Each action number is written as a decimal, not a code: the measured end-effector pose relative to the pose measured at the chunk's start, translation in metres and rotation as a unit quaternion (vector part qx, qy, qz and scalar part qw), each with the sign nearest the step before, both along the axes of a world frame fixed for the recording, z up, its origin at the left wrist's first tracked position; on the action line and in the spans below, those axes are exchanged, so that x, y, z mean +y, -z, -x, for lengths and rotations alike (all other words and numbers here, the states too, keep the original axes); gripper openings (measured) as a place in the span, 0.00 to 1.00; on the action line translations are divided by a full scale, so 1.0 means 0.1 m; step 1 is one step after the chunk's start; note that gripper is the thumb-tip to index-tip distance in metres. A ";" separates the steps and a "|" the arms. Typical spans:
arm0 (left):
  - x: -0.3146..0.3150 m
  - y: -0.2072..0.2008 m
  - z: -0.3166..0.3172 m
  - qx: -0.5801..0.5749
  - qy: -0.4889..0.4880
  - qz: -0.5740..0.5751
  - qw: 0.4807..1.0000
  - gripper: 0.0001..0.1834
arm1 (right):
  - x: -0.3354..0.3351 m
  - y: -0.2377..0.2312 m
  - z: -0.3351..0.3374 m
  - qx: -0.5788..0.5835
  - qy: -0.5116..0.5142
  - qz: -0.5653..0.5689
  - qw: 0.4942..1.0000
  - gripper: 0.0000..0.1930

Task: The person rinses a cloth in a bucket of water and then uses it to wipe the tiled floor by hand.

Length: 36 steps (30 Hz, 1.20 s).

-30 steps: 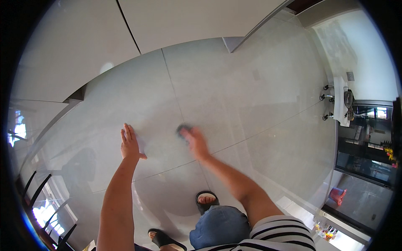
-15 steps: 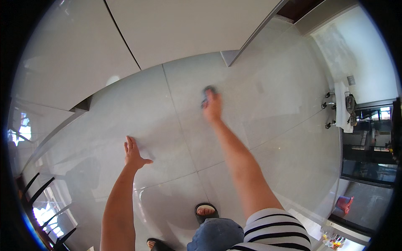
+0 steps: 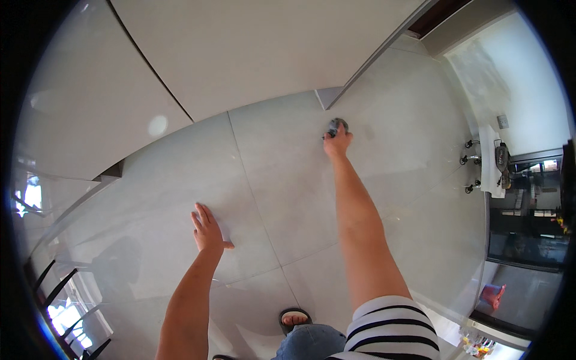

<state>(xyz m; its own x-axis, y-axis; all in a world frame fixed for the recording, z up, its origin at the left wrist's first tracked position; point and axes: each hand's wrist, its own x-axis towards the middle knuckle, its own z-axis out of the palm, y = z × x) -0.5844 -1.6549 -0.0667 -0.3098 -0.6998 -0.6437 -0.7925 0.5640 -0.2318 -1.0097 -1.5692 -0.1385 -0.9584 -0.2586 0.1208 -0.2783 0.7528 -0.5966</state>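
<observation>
My right hand (image 3: 339, 144) reaches far forward and is closed on a crumpled dark grey rag (image 3: 337, 126), pressed against the pale tiled floor (image 3: 288, 198). The rag is small in view, and my fingers cover part of it. It lies just short of the grey corner at the foot of the large pale panel (image 3: 252, 48). Nearer to me and to the left, my left hand (image 3: 208, 230) is spread at floor level, thumb pointing out to the right, with nothing in it.
A white stand on black casters (image 3: 471, 160) is at the right, near a dark glass-fronted cabinet (image 3: 525, 222). A red object (image 3: 493, 295) lies lower right. Thin dark chair legs (image 3: 60, 288) stand at lower left. My sandalled foot (image 3: 294, 318) is below.
My right hand has slid forward and to the right with the rag, close to the panel's corner. My left hand has shifted a little to the right. The view has tilted slightly.
</observation>
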 end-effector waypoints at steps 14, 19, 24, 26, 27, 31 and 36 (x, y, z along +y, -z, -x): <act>-0.07 -0.12 -0.08 0.026 -0.008 -0.010 1.000 0.86 | -0.66 -0.27 -2.27 -0.051 -0.433 0.082 0.896 0.29; -0.07 -0.12 -0.07 0.034 -0.021 -0.010 0.999 0.87 | 0.11 -0.33 -2.80 -0.134 -0.530 0.044 0.836 0.28; -0.12 0.11 -0.20 -0.063 0.135 0.029 0.988 0.88 | 0.95 -0.29 -3.12 -0.215 -0.570 0.051 0.792 0.28; -0.16 0.16 -0.31 -0.044 0.065 0.016 0.997 0.90 | 1.09 -0.28 -2.70 -0.242 -0.572 0.057 0.782 0.29; -0.11 0.03 -0.21 -0.034 0.034 -0.001 0.999 0.89 | 1.19 -0.30 -2.32 -0.141 -0.513 0.081 0.843 0.31; 0.00 -0.12 0.06 0.004 0.007 -0.023 1.000 0.88 | 1.47 -0.36 -0.86 0.009 -0.110 0.050 0.993 0.29; -0.05 0.14 -0.28 0.063 0.107 0.020 0.992 0.77 | 1.10 -0.13 -2.15 -0.012 -0.253 0.095 0.963 0.35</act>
